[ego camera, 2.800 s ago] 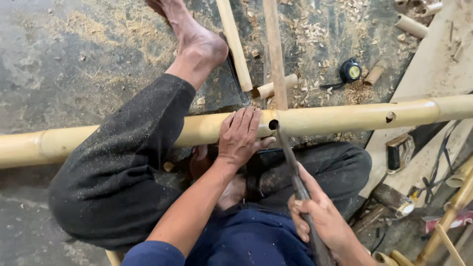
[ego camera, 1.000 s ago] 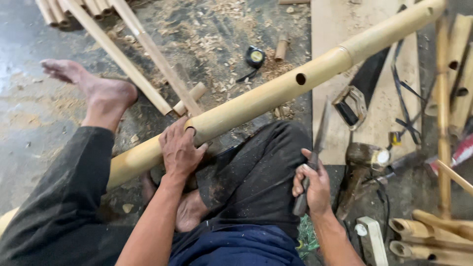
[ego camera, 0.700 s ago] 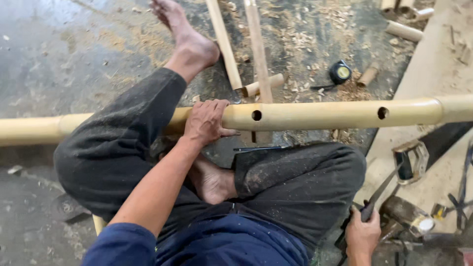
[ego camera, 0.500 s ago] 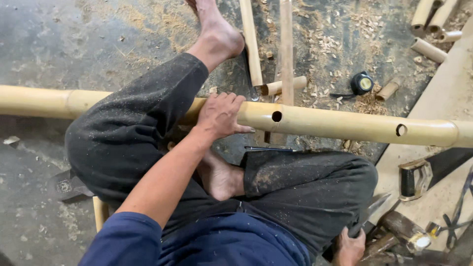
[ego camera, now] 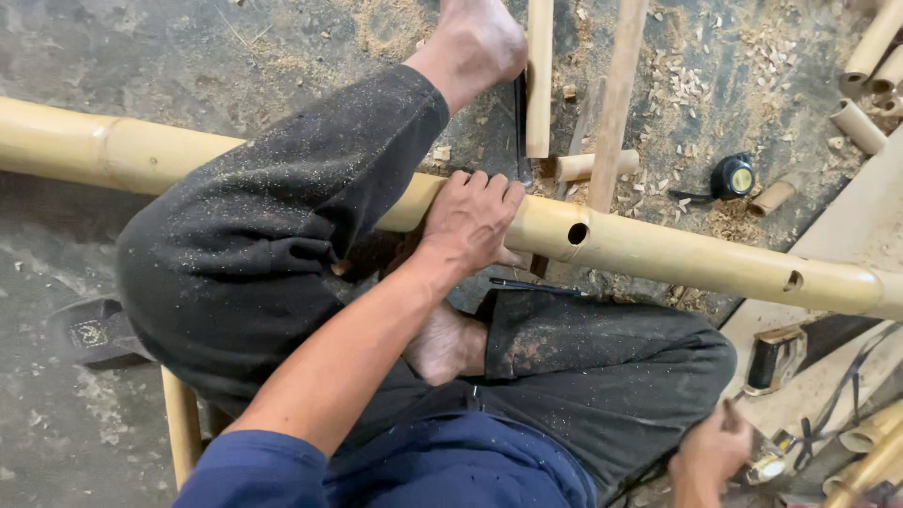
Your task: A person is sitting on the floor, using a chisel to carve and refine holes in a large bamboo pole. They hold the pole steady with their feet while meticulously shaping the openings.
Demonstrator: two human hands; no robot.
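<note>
Long bamboo pole [ego camera: 677, 259], pale yellow, smooth-skinned, with a raised node ring near its left end; lying across the lap and running from the upper left edge of the view to the right edge, passing under the raised left knee. Two round holes bored through its upper face: one [ego camera: 578, 233] just right of the holding hand, another [ego camera: 793, 280] farther along toward the right end. Left hand [ego camera: 470, 218] laid palm-down on the pole, fingers spread and curled over the top, pressing it in place. Right hand [ego camera: 712, 452] low at the bottom right, near the edge of the view, fingers bent around something small and dark; what it is, cannot tell. Dark trousers [ego camera: 282, 245] dusted with fine sawdust; bare foot [ego camera: 475, 42] stretched out onto the floor above the pole. Beyond the pole: two wooden slats [ego camera: 616, 89] lying roughly upright in the view, a short bamboo offcut [ego camera: 595, 165] touching them, a black-and-yellow tape measure [ego camera: 732, 177] among shavings, more cut bamboo pieces [ego camera: 858, 122] at the upper right. Grey concrete floor [ego camera: 141, 56] strewn with sawdust.
</note>
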